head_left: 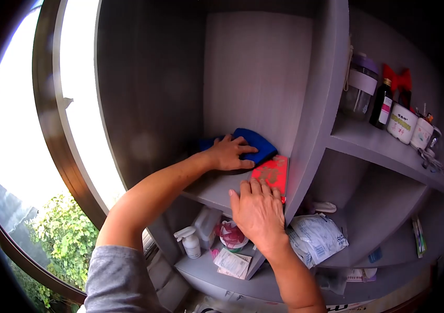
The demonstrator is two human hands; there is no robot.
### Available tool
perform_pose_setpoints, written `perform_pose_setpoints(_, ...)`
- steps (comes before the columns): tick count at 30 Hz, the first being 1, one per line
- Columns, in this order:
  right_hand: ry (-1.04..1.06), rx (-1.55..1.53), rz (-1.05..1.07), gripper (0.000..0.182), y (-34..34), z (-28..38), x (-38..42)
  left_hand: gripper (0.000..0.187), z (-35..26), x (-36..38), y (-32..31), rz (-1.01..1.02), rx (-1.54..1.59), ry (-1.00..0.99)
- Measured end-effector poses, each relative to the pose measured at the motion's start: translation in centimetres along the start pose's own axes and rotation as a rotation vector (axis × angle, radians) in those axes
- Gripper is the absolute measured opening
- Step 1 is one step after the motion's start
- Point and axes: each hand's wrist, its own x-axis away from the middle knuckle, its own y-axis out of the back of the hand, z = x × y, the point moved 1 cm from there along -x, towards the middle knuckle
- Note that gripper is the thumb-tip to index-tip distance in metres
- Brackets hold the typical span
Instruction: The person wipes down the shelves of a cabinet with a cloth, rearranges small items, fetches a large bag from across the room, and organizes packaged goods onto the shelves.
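On a grey shelf (216, 192) my left hand (230, 153) lies on a dark blue folded item (256, 145), fingers spread over it. The blue item rests at the back of the compartment, against the rear panel. Just right of it is a flat red item (273, 175) with a gold pattern, beside the upright divider. My right hand (258, 211) is at the front edge of the red item, palm down, its fingers stretched out and its thumb apart. The fingertips overlap the red item's near part.
Below stand a white spray bottle (190, 243), a bowl with dark red contents (230, 235) and papers (232, 262). White plastic packages (318, 237) lie at lower right. A clear bottle (359, 86), dark bottle (382, 104) and white containers (402, 123) occupy the right shelf. A window is left.
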Motion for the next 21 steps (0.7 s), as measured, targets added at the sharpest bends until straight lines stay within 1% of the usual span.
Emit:
perform_pose_setpoints(2, -0.002, -0.036, -0.026, 0.036, 0.0, -0.1, 0.0, 0.054, 1.3, -0.8, -0.2, -0.037, -0.030, -0.017)
perform_pose_setpoints(4, -0.019, -0.058, -0.002, 0.035, 0.3, -0.1, 0.0, 0.053, 2.8, -1.2, -0.6, -0.063, -0.043, -0.063)
perform_pose_setpoints(7, -0.036, -0.070, 0.036, 0.035, 0.6, -0.1, 0.0, 0.048, 4.3, -0.2, -0.7, -0.181, -0.051, 0.049)
perform_pose_setpoints(10, -0.049, -0.092, 0.049, 0.034, 0.5, -0.2, 0.2, 0.045, 7.7, 1.1, -0.2, -0.211, -0.237, 0.146)
perform_pose_setpoints(11, -0.054, -0.102, 0.044, 0.034, 0.4, -0.2, 0.1, 0.045, 7.9, 0.9, 0.2, -0.154, -0.247, 0.195)
perform_pose_setpoints(13, -0.049, -0.098, 0.038, 0.034, 0.4, -0.2, 0.3, 0.044, 6.3, 1.0, 1.2, -0.050, -0.247, 0.298)
perform_pose_setpoints(15, -0.045, -0.092, 0.020, 0.033, 0.4, -0.3, 0.3, 0.044, 5.6, 2.5, 3.0, 0.064, -0.248, 0.266)
perform_pose_setpoints(17, -0.029, -0.088, 0.010, 0.033, 0.4, -0.3, 0.4, 0.045, 4.6, 5.1, 4.8, 0.142, -0.242, 0.253)
perform_pose_setpoints(19, -0.013, -0.085, -0.062, 0.030, -0.3, -0.4, 0.5, 0.045, 2.2, 9.4, 6.5, 0.183, -0.234, 0.259)
perform_pose_setpoints(20, -0.005, -0.086, -0.101, 0.030, -0.5, -0.4, 0.5, 0.045, 0.5, 11.6, 8.0, 0.256, -0.215, 0.285)
perform_pose_setpoints(21, -0.015, -0.110, -0.086, 0.029, -0.5, -0.4, 0.4, 0.046, -1.2, 13.5, 9.8, 0.328, -0.199, 0.309)
